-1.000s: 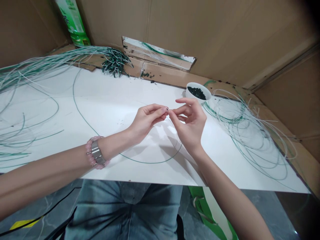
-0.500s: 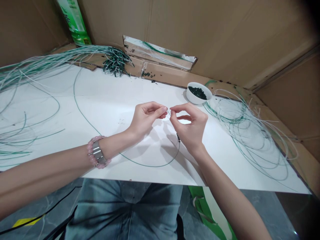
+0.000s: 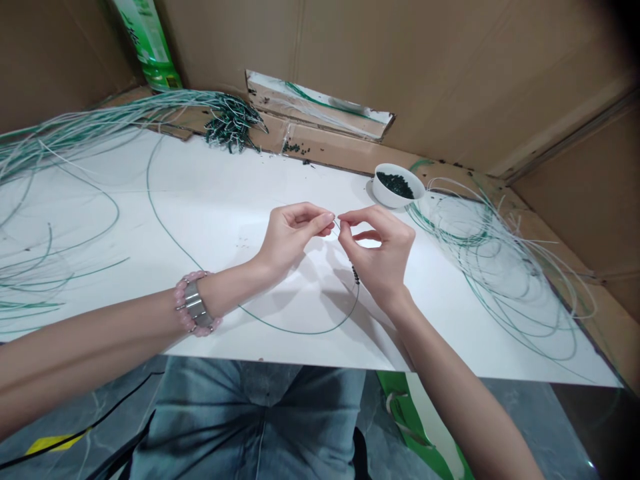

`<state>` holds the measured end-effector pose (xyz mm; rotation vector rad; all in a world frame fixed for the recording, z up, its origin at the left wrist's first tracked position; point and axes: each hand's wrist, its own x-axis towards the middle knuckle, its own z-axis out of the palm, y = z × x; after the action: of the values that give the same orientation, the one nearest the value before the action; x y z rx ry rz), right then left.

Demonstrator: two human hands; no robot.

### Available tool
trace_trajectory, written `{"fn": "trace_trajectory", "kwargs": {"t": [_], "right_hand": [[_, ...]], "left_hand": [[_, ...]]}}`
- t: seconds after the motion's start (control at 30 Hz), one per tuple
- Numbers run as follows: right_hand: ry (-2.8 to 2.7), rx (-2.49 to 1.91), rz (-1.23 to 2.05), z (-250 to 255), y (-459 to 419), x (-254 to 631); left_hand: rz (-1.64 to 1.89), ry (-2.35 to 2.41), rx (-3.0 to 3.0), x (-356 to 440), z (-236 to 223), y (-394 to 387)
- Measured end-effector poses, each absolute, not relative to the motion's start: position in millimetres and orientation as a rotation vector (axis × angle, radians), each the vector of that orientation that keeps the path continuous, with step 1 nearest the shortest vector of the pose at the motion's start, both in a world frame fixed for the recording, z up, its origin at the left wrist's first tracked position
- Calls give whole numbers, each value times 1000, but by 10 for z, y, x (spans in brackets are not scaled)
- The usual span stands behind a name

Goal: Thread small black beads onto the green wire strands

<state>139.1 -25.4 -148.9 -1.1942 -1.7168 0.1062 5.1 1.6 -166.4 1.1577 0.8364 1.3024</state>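
Observation:
My left hand (image 3: 297, 230) and my right hand (image 3: 383, 247) meet over the white board, fingertips almost touching. Each pinches a thin cord between thumb and forefinger; a tiny bead at the left fingertips is too small to make out surely. From under my right hand hangs a short row of dark beads (image 3: 355, 275) on the cord. Below it the green cord (image 3: 310, 332) loops left, passes beneath my left wrist and curves up the board. Past my hands stands a white bowl (image 3: 387, 196) with small dark green beads (image 3: 395, 185).
Green and white cords (image 3: 115, 120) with a beaded bunch (image 3: 233, 123) lie at the back left. More coiled cords (image 3: 485, 240) lie on the right. A green bottle (image 3: 153, 50) stands in the back corner. Cardboard walls (image 3: 450, 80) with a slot enclose the white board (image 3: 300, 180).
My right hand has shifted very slightly left, bringing its fingertips a little closer to my left fingertips. The row of beads and the cord moved slightly with it.

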Motion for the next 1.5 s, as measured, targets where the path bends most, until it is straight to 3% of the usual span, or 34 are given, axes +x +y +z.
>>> {"fn": "trace_trajectory", "kwargs": {"t": [1.5], "right_hand": [[-1521,-1211,803,-1517,-132,1435]], "left_hand": [[1346,908,1477,4,-1642,82]]}}
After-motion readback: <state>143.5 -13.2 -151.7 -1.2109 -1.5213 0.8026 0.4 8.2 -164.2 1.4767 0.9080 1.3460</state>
